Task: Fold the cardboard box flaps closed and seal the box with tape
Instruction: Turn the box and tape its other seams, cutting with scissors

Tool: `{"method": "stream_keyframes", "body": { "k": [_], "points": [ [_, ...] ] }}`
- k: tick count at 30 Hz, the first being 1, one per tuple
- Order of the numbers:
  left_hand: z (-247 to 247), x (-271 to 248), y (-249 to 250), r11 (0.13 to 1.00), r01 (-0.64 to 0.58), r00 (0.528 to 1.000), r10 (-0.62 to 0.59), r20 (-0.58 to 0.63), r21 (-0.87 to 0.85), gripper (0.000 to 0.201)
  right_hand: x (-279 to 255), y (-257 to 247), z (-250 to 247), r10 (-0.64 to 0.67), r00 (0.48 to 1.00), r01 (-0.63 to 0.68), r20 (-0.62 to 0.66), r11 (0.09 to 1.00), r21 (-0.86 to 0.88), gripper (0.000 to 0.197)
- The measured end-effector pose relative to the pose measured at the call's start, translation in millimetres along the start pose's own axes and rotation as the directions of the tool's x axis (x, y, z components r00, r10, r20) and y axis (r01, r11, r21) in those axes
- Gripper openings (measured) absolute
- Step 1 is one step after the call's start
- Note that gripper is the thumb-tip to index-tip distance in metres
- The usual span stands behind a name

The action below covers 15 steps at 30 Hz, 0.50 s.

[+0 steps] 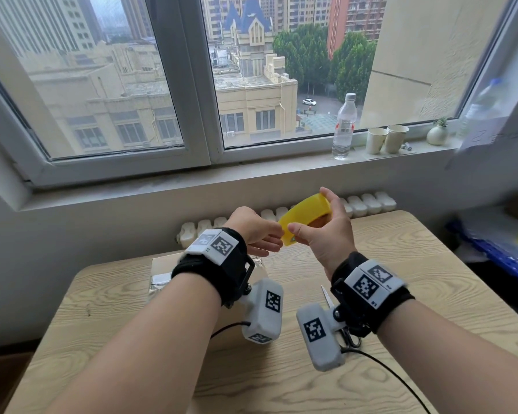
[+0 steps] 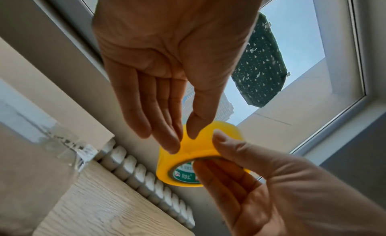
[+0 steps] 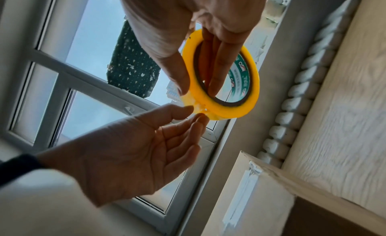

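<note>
My right hand (image 1: 310, 212) holds a yellow tape roll (image 1: 305, 216) up above the table, fingers through its core and thumb on the outside. In the right wrist view the same hand (image 3: 198, 90) grips the roll (image 3: 229, 112). My left hand (image 3: 196, 113) pinches the crumpled loose tape end at the roll's lower edge between thumb and forefinger. The left wrist view shows those fingertips (image 2: 173, 148) on the roll's outer face (image 2: 200, 150). The cardboard box (image 1: 162, 265) lies on the table under my left wrist, mostly hidden, with old clear tape on its top.
Scissors (image 1: 328, 295) lie on the wooden table (image 1: 416, 264) beneath my right wrist. A water bottle (image 1: 344, 127), two paper cups (image 1: 386, 138) and a small vase (image 1: 437, 134) stand on the windowsill. A radiator (image 1: 368, 203) runs behind the table.
</note>
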<state>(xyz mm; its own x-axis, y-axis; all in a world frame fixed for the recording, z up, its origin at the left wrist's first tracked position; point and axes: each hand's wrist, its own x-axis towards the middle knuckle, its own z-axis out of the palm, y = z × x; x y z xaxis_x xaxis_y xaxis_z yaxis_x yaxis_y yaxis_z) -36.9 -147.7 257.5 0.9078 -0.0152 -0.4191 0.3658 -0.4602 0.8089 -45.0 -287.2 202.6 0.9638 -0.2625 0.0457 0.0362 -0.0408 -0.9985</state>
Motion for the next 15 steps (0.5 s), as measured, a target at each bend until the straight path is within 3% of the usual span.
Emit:
{"method": "stream_keyframes", "body": {
  "k": [10, 13, 15],
  "points": [
    [-2.8, 0.9, -1.7, 0.996, -0.002, 1.0, 0.0, 0.018, 0.088, 0.015, -8.2, -5.8, -0.1, -0.093, 0.995, 0.097, 0.03, 0.98, -0.176, 0.093],
    [-1.8, 1.3, -3.5, 0.998, -0.005, 1.0, 0.005, -0.001, 0.063, 0.022, -8.4, -6.1, 2.6, -0.083, 0.996, 0.086, 0.024, 0.977, -0.196, 0.092],
    [-3.1, 1.7, -4.4, 0.999, -0.038, 0.999, 0.038, -0.011, -0.007, 0.035, -3.0, -8.4, 3.5, -0.001, 1.0, 0.001, 0.002, 0.996, -0.086, 0.093]
  ]
}}
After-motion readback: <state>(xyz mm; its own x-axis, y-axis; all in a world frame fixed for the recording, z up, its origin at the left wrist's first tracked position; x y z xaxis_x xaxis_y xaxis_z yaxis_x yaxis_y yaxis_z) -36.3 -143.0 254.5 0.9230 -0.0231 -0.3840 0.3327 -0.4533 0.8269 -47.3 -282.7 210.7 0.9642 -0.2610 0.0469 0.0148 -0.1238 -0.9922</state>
